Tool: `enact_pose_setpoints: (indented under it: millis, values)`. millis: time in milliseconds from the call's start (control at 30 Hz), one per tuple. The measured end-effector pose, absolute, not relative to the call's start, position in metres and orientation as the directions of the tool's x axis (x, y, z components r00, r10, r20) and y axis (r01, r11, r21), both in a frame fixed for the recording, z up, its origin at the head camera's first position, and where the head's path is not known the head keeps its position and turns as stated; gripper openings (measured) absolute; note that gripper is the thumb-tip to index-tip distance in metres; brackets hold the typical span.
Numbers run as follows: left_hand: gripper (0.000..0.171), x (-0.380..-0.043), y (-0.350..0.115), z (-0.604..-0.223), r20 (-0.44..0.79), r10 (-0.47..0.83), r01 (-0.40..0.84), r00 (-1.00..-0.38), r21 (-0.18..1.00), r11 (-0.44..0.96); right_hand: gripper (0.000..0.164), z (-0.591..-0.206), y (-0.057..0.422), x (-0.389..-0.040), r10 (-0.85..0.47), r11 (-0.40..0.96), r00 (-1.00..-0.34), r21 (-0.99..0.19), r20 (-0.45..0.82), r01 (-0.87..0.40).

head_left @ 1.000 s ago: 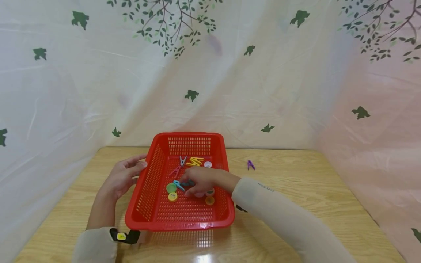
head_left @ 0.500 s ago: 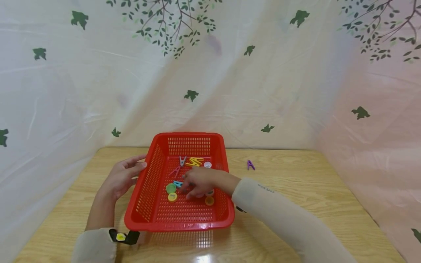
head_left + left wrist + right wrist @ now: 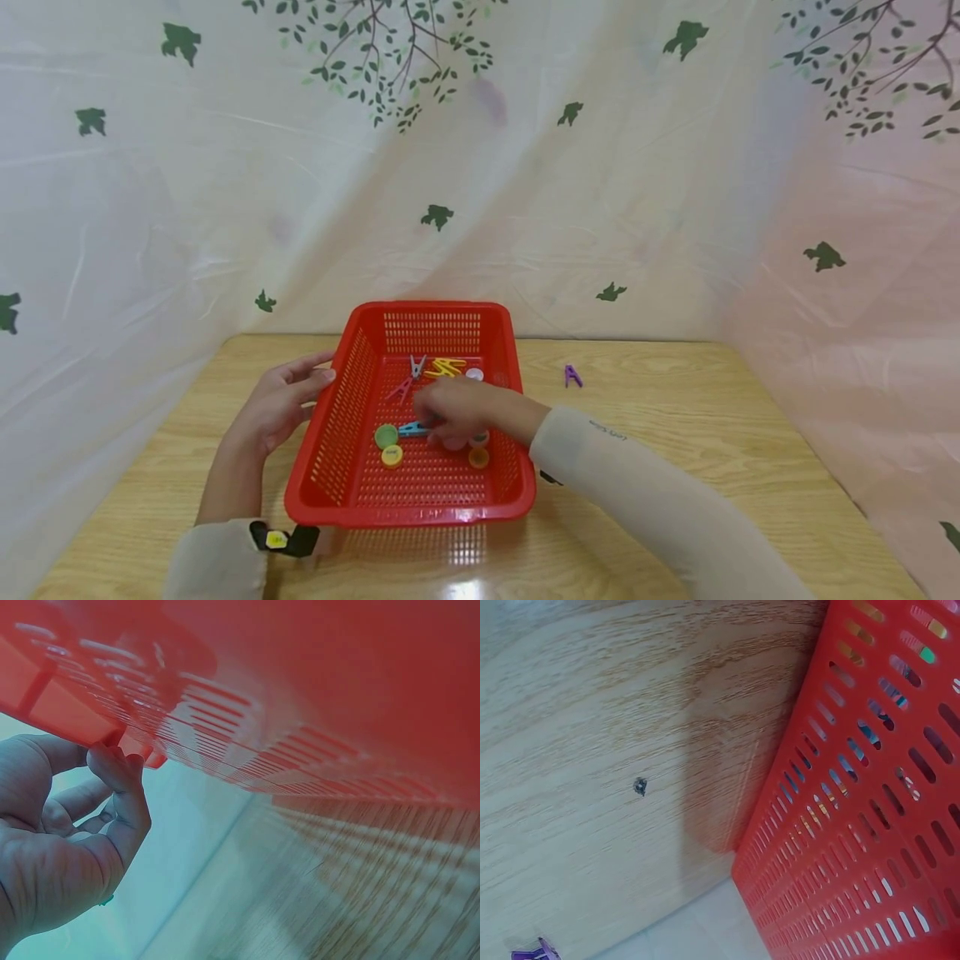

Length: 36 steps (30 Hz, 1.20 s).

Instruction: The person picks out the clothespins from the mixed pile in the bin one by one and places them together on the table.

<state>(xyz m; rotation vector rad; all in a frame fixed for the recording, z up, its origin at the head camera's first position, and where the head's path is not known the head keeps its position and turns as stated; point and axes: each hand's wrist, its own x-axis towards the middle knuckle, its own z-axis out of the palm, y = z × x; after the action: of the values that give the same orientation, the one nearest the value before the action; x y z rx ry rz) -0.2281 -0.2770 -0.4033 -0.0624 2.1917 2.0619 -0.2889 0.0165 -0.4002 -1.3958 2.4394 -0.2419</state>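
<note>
A red plastic basket (image 3: 411,515) with slotted walls stands on the table, tilted in the head view. My left hand (image 3: 276,406) grips its left rim; in the left wrist view the thumb and fingers (image 3: 124,780) pinch that rim. My right hand (image 3: 453,407) reaches over the right wall, fingers bent down among the things inside. A light-blue clothespin (image 3: 412,429) lies at its fingertips, its right end hidden by the hand, so whether it is pinched cannot be told. Left of it lie a green bottle cap (image 3: 386,436) and a yellow cap (image 3: 392,456).
Farther back in the basket are a grey clothespin (image 3: 417,367), a pink clothespin (image 3: 401,389), yellow clothespins (image 3: 446,367) and a white cap (image 3: 474,375). An orange cap (image 3: 478,457) lies near the right wall. A purple clothespin (image 3: 572,376) sits outside, on the wooden table (image 3: 675,417).
The light-blue clothespin has turned more level and shifted slightly toward me. The green and yellow caps have slid a little left and nearer. My right fingers have curled in; my left hand stays put.
</note>
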Motion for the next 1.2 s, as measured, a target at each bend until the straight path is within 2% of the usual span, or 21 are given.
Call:
enact_pose_setpoints:
  millis: [467, 1200]
  values:
    - [0.066, -0.2301, -0.2777, -0.4042, -0.119, 0.079, -0.115, -0.99, 0.992, 0.053, 0.019, -0.4019, 0.0161, -0.2861, -0.798, 0.6, -0.551, -0.24, -0.244, -0.763]
    - [0.071, -0.2286, -0.278, -0.4063, -0.126, 0.079, -0.123, -0.989, 0.991, 0.044, 0.015, -0.3989, 0.0165, -0.2835, -0.802, 0.594, -0.55, -0.208, -0.234, -0.777]
